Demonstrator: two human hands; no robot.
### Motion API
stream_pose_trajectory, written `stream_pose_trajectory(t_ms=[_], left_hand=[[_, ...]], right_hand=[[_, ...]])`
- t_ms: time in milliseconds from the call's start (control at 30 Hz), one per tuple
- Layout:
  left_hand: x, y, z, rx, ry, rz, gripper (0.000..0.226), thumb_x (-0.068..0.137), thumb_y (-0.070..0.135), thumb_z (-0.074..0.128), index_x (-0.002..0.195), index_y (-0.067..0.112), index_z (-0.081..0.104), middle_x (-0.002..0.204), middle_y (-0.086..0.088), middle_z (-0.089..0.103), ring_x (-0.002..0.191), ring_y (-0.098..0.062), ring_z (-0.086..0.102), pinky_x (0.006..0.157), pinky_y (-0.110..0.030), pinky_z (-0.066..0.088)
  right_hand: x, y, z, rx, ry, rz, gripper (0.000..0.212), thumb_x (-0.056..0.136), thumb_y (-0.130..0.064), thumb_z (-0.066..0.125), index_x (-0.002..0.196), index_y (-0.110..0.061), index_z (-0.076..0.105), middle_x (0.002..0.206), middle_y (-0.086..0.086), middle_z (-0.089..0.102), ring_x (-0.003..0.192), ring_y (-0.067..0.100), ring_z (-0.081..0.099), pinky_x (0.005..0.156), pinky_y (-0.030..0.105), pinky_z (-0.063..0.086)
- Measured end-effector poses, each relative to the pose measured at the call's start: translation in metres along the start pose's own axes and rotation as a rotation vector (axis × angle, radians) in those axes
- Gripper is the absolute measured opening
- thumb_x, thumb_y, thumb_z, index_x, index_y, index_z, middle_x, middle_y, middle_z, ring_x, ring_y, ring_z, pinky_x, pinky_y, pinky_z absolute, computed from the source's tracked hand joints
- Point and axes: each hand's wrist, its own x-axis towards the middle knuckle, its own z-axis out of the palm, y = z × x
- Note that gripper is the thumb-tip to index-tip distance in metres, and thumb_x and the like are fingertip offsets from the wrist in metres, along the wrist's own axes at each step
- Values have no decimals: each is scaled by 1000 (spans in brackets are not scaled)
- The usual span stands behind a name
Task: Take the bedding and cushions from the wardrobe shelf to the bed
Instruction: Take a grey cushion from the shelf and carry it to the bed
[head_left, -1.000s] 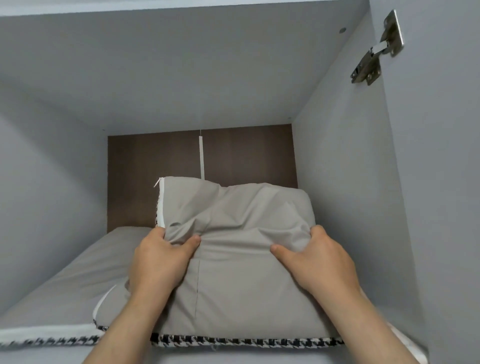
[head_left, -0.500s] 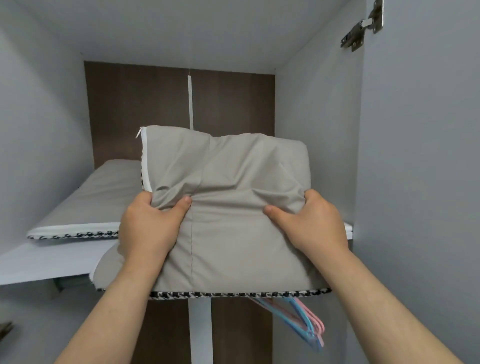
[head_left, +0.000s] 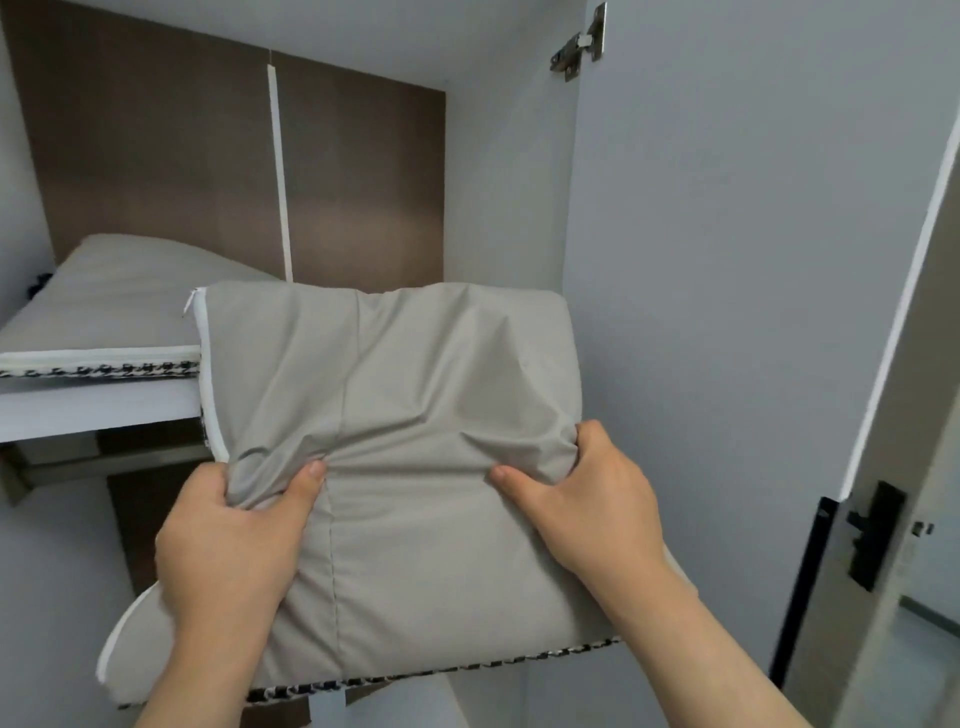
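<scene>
A grey cushion (head_left: 405, 374) with white piping and a black-and-white houndstooth edge hangs in the air in front of the wardrobe, clear of the shelf. My left hand (head_left: 228, 540) grips a bunch of its fabric at the lower left, thumb on top. At the right, my right hand (head_left: 582, 504) pinches another fold of the same cushion. A second grey cushion (head_left: 109, 306) with the same trim lies flat on the white wardrobe shelf (head_left: 93, 408) at the left.
The open wardrobe door (head_left: 753, 260) stands close on the right, with a metal hinge (head_left: 579, 44) near the top and a black handle (head_left: 872, 535) lower down. A brown back panel (head_left: 166, 156) closes the wardrobe behind the shelf.
Both hands have pulled the cushion off the shelf toward me and lower, so it now hangs clear of the shelf. The view has dropped and swung right, showing the door edge and handle.
</scene>
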Motion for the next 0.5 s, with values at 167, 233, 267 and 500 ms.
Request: stream_pose_trajectory(t_ms=[167, 233, 267, 500], left_hand=[[-55, 9, -20, 38, -100, -15, 42, 68, 44, 81, 67, 14, 52, 66, -1, 57, 68, -29, 53, 61, -36, 40], [-79, 14, -31, 61, -140, -25, 42, 68, 45, 80, 68, 14, 52, 68, -1, 58, 68, -28, 54, 63, -36, 43], [-90, 16, -36, 68, -159, -32, 42, 68, 46, 80, 68, 14, 52, 68, -1, 58, 67, -27, 54, 63, -36, 44], [-195, 39, -79, 131, -335, -80, 42, 69, 49, 78, 71, 15, 53, 72, 0, 59, 71, -27, 57, 66, -38, 48]], right_hand=[[-57, 28, -36, -6, -13, 86, 52, 64, -66, 70, 82, -24, 44, 75, -12, 59, 70, 7, 55, 64, 33, 45], [-82, 40, -52, -8, -33, 118, 52, 65, -66, 70, 81, -24, 44, 74, -11, 60, 69, 7, 55, 63, 33, 45], [-94, 45, -59, -5, -41, 130, 52, 65, -66, 70, 81, -24, 43, 74, -11, 60, 69, 8, 56, 63, 33, 46], [-194, 90, -128, -74, -83, 243, 53, 67, -68, 69, 78, -26, 39, 75, -9, 59, 68, 13, 55, 57, 34, 42]])
